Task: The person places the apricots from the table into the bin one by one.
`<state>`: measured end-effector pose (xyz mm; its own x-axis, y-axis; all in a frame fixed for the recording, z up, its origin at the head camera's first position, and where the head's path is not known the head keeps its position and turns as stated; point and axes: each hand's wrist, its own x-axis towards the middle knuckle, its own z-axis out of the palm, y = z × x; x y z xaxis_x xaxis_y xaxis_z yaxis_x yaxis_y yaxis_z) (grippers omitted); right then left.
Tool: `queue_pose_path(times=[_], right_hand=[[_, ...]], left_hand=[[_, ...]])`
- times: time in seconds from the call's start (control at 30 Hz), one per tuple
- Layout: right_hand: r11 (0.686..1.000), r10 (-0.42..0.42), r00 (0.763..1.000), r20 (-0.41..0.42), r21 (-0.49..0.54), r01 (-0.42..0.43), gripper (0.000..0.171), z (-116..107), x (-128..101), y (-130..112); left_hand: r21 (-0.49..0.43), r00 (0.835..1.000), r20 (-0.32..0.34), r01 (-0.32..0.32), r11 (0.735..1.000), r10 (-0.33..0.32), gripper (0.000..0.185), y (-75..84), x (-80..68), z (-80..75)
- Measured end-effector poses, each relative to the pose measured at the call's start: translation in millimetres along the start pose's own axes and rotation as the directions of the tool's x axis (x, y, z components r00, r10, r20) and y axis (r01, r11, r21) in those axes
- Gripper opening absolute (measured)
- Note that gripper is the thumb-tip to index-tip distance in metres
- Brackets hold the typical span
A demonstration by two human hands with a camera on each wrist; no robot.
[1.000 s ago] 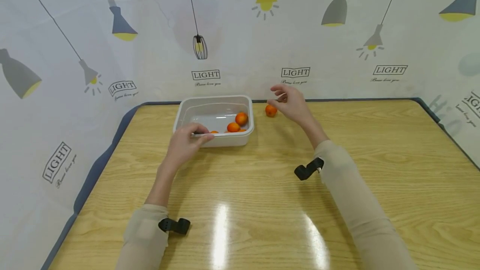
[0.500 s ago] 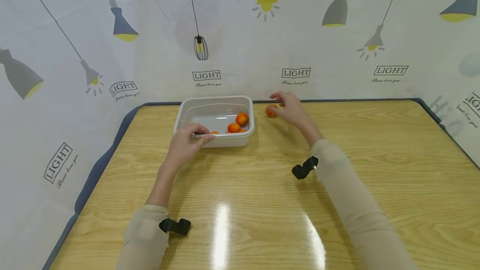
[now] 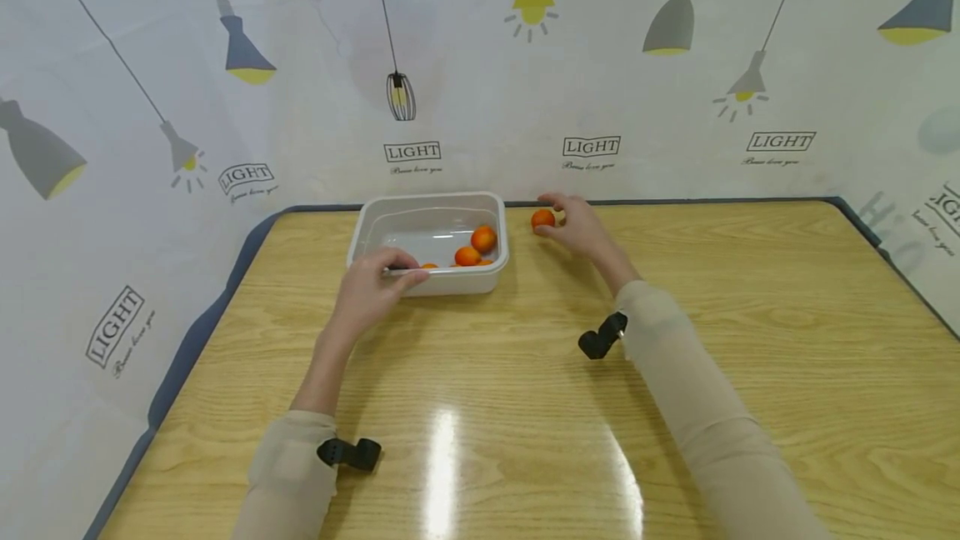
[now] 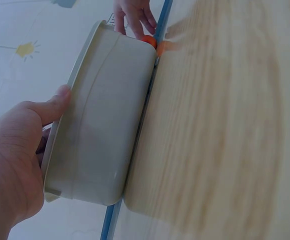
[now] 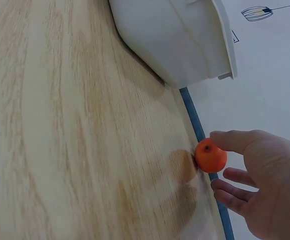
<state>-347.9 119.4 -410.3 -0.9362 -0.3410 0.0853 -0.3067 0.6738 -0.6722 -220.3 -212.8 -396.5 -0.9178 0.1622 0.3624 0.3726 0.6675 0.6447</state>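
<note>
A white plastic box (image 3: 491,279) stands at the back of the table, with several small orange tangerines (image 3: 483,237) in its near right part. My left hand (image 3: 369,288) grips its near rim; the left wrist view shows the thumb outside the wall and the fingers over the rim. To the right of the box a single tangerine (image 5: 210,156) sits on the table. My right hand (image 3: 583,227) is spread around it, thumb and fingers on different sides. In the right wrist view the thumb overlaps the fruit, while the other fingers stand apart from it.
The wooden table (image 3: 480,373) ends at a dark blue edge strip (image 5: 192,115) right behind the box and the single tangerine. A white printed backdrop (image 3: 465,48) rises beyond it.
My right hand has come down and forward around the single tangerine, its thumb now beside the fruit. The left hand, the box and the tangerines have kept their places.
</note>
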Motion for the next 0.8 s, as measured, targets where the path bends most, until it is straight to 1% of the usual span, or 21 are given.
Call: queue_pose_path(times=[0.27,0.53,0.7,0.8], right_hand=[[1.000,0.023,1.000,0.017,-0.008,-0.022,0.052,7.6,3.0,2.9],[0.999,0.036,0.999,-0.005,0.001,-0.036,0.043,10.3,1.8,5.7],[0.998,0.056,0.998,-0.020,0.014,-0.056,0.043,10.7,-0.8,5.1],[0.996,0.079,0.996,-0.032,0.039,-0.077,0.043,11.6,-1.3,4.6]], left_hand=[[-0.002,1.000,-0.007,-0.013,1.000,0.013,0.019,-1.7,-0.9,0.4],[0.007,1.000,-0.010,-0.017,1.000,0.017,0.019,-1.0,0.1,0.4],[0.008,1.000,-0.010,-0.013,1.000,0.013,0.018,-0.7,0.2,0.1],[0.007,1.000,-0.010,-0.012,1.000,0.013,0.018,-1.2,0.2,0.0]])
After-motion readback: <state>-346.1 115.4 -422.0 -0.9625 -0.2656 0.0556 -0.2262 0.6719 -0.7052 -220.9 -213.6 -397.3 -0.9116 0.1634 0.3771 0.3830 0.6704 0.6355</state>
